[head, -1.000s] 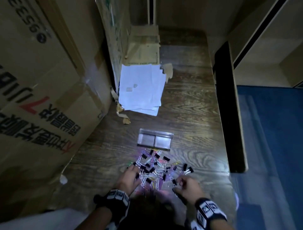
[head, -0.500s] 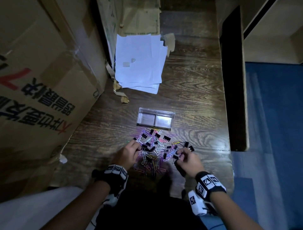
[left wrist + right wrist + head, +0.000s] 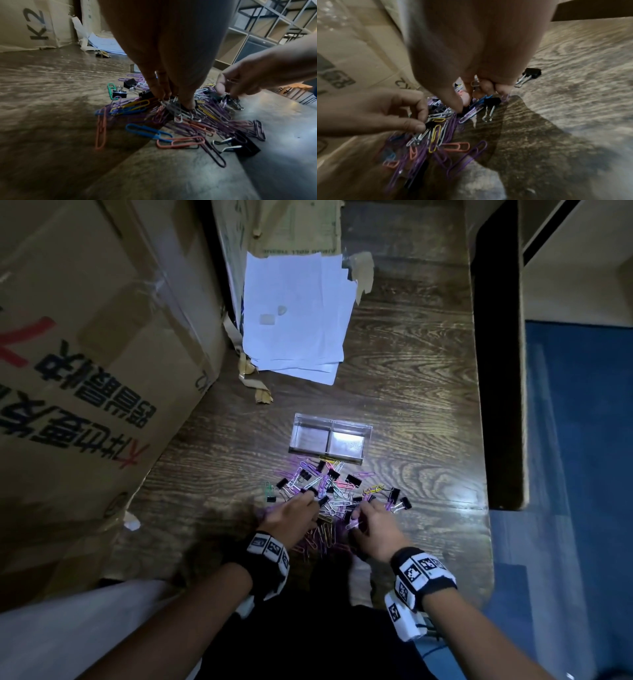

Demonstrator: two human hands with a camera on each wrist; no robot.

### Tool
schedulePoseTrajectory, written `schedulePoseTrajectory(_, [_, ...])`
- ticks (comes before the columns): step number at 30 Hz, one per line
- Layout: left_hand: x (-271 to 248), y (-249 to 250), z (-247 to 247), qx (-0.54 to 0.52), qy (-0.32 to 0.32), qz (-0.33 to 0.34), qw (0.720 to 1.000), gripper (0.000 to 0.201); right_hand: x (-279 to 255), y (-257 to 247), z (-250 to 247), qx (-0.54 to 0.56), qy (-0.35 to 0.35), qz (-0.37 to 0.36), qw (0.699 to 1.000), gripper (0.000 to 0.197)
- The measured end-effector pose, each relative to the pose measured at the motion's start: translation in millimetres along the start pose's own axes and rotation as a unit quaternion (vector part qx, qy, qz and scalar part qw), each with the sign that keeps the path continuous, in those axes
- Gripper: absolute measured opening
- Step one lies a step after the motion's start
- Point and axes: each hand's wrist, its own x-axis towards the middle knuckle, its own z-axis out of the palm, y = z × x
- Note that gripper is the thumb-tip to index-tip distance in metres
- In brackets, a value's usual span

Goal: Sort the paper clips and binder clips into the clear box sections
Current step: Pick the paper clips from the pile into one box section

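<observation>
A clear two-section box [image 3: 349, 428] lies on the wooden floor, and I see no clips in either section. In front of it spreads a mixed pile of coloured paper clips [image 3: 322, 487] and black binder clips [image 3: 352, 480]. My left hand [image 3: 310, 503] reaches into the pile's near left. Its thumb and fingers pinch a black binder clip [image 3: 429, 124] with silver handles. At the pile's near right, my right hand [image 3: 359, 517] has its fingers curled round a binder clip whose silver handle [image 3: 474, 83] shows between them. More paper clips [image 3: 147, 132] lie close to my wrists.
A large cardboard box [image 3: 85, 364] leans along the left. Loose white sheets [image 3: 294, 313] lie beyond the clear box. A dark panel [image 3: 496, 364] borders the floor on the right, with blue carpet [image 3: 579, 474] past it. Torn cardboard scraps [image 3: 262, 395] lie near the sheets.
The head view has tipped downward, so box and pile sit lower in the frame. Both hands stay in the pile; the left has shifted right, toward its middle.
</observation>
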Motion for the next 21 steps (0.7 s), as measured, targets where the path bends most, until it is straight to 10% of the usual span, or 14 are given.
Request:
schedulePoseTrajectory(11, [0, -9, 6, -0.037, 0.003, -0.005, 0.999, 0.023, 4, 3, 7, -0.100, 0.027, -0.033, 0.994, 0.011])
schedulePoseTrajectory(21, [16, -12, 20, -0.062, 0.005, -0.028, 0.998, 0.026, 1, 10, -1, 0.173, 0.032, 0.033, 0.984, 0.019])
